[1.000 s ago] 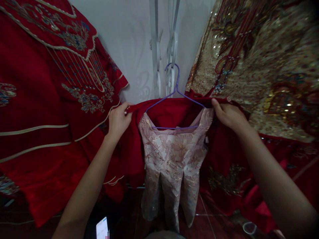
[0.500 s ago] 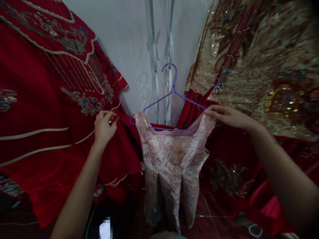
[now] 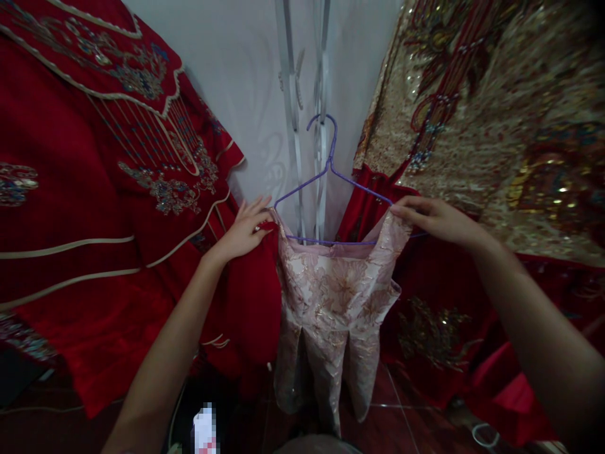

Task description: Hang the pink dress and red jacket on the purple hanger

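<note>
A pale pink floral dress (image 3: 338, 296) hangs on a purple wire hanger (image 3: 302, 187) whose hook points up at the white metal stand. My right hand (image 3: 432, 219) pinches the dress's right shoulder strap against the hanger's sloping arm. At the other strap, my left hand (image 3: 246, 232) holds a piece of red cloth (image 3: 259, 296), thumb and forefinger closed on it with the other fingers stretched toward the hanger. This cloth hangs down and covers the hanger's left end and part of the dress's left edge.
Red embroidered garments (image 3: 108, 189) with beaded fringe hang at left. A gold sequinned garment (image 3: 496, 139) hangs at right above dark red fabric. The white metal stand (image 3: 321, 82) rises behind the hanger before a pale wall. Reddish tiles (image 3: 394, 394) cover the floor.
My left hand has moved right, to the dress's left strap, drawing the red cloth along over the hanger's left end. My right hand stays on the other strap.
</note>
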### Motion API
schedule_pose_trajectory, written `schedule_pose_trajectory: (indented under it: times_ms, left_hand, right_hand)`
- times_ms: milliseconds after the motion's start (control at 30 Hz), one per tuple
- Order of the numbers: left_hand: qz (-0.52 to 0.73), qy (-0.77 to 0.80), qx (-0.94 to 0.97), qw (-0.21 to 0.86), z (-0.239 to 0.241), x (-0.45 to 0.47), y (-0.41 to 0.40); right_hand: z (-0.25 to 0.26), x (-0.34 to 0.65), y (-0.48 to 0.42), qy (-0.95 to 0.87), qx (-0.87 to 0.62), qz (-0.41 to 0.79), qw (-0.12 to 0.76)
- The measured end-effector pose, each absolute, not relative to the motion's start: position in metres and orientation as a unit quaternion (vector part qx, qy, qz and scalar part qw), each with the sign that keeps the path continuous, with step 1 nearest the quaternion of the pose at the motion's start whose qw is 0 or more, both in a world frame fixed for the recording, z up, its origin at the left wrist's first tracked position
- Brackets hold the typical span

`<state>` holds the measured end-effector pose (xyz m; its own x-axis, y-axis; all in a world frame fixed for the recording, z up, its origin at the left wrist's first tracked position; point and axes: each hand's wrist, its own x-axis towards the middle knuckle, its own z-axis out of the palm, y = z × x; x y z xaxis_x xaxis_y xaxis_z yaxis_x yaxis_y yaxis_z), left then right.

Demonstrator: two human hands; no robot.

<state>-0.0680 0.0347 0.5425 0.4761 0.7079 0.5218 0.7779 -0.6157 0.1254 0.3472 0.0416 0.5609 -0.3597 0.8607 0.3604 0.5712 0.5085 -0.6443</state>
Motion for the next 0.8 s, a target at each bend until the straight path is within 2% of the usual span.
schedule_pose_trajectory:
  times_ms: [133, 267, 400, 533, 667, 800]
  left_hand:
    - [-0.286, -0.418, -0.861, 0.043, 0.541, -0.058, 0.056]
    - [-0.363, -0.424, -0.829, 0.042, 0.538, -0.06, 0.056]
    - [-0.482, -0.411, -0.773, -0.02, 0.532, -0.059, 0.057]
    - [-0.56, -0.468, -0.68, -0.067, 0.528, -0.061, 0.057]
    - [-0.593, -0.525, -0.606, -0.069, 0.518, -0.08, 0.049]
    - [-0.6, -0.549, -0.577, -0.077, 0.495, -0.097, 0.033]
  right_hand:
    - [0.558, 0.348, 0.039, -0.791, -0.453, 0.183, 0.367]
    - [0.555, 0.347, 0.035, -0.773, -0.475, 0.129, 0.401]
    - [0.551, 0.346, 0.034, -0.73, -0.487, 0.091, 0.471]
    - [0.544, 0.355, 0.033, -0.638, -0.517, 0.035, 0.569]
    - [0.511, 0.367, 0.021, -0.559, -0.564, -0.004, 0.608]
    - [0.459, 0.363, -0.009, -0.448, -0.623, 0.021, 0.641]
